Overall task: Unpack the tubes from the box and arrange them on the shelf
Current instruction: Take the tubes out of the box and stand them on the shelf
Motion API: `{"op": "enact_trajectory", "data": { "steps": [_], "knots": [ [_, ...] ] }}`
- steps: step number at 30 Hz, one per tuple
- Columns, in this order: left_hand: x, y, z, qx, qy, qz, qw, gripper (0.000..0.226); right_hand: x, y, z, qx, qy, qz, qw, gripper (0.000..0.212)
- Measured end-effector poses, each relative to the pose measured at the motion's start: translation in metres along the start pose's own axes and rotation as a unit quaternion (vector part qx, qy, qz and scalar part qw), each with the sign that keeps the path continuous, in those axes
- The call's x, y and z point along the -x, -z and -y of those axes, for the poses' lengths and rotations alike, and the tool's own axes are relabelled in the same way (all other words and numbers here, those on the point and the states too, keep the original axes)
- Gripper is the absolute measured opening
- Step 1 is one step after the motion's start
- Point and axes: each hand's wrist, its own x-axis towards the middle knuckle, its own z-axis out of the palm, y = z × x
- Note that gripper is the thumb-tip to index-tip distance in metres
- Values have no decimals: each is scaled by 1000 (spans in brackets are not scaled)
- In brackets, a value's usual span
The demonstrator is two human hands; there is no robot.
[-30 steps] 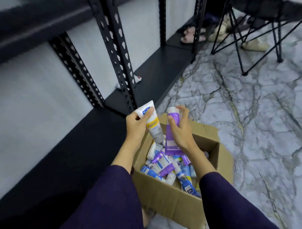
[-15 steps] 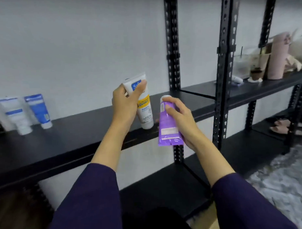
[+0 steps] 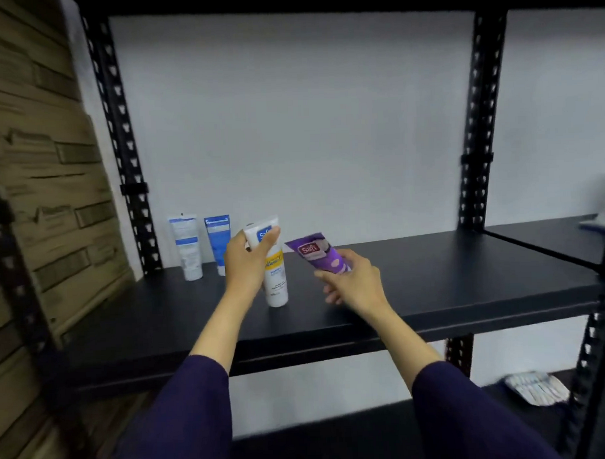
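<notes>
My left hand [image 3: 245, 262] grips a white tube with a yellow band [image 3: 274, 275], held upright with its cap down, close over the black shelf [image 3: 433, 283]. My right hand [image 3: 352, 284] holds a purple tube [image 3: 315, 253] by its cap end, tilted with the flat end pointing up and left, above the shelf. Two tubes stand at the shelf's back left: a white one [image 3: 187, 247] and a blue one [image 3: 218, 241]. The box is out of view.
Black perforated uprights [image 3: 125, 166] frame the bay, another at the right [image 3: 474, 127]. A wood-patterned wall panel [image 3: 42, 190] is at the left. A lower shelf holds a pale flat packet [image 3: 534, 387]. A small white-blue object [image 3: 599, 221] lies on the neighbouring shelf at right.
The view swung from the box on the floor up to the shelf. Both hands carried their tubes up over the shelf; the white tube now stands low by the blue tube, the purple one tilted.
</notes>
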Motion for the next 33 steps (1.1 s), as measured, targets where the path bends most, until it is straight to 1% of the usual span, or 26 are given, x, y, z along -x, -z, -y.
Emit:
{"op": "enact_trajectory", "data": {
  "steps": [3,5,7,10,15,18,20,21,23,25,27,28,30,32,33],
  "knots": [
    [-11,5,15,7,14,-26,1000,18,-16,-9,-9,59,6,51,997,28],
    [-14,4,18,4,12,-31,999,13,-24,-13,-14,74,18,62,995,34],
    [-13,1,21,-7,-5,-12,1000,11,-28,-17,-16,64,23,61,996,35],
    [-8,-4,33,-29,-21,33,999,17,-30,-19,-16,52,29,58,997,31],
    [-1,-4,49,-56,-18,60,996,35,-32,-17,-18,55,21,62,996,32],
    [2,-3,53,-71,5,83,994,38,-30,-14,-20,21,0,83,996,29],
    [3,-4,51,-70,17,83,994,39,-28,-13,-21,20,-2,91,996,27],
    [3,-4,50,-66,20,75,995,41,-28,-13,-22,30,-1,90,996,32],
    [5,-4,46,-53,22,53,997,47,-28,-15,-20,52,-4,61,997,52],
    [7,-1,45,-45,13,37,998,48,-28,-15,-18,58,13,-17,998,74],
    [10,1,44,-45,2,35,998,46,-27,-14,-16,50,67,-79,993,85],
    [11,1,43,-46,-4,35,998,47,-25,-14,-14,43,102,-85,990,89],
    [14,1,39,-57,-26,41,997,55,-21,-15,-12,49,168,-61,983,94],
    [17,1,37,-70,-57,50,995,66,-21,-17,-13,80,203,-24,976,96],
    [17,2,38,-73,-68,55,993,72,-21,-18,-13,92,203,1,975,95]
  ]
}}
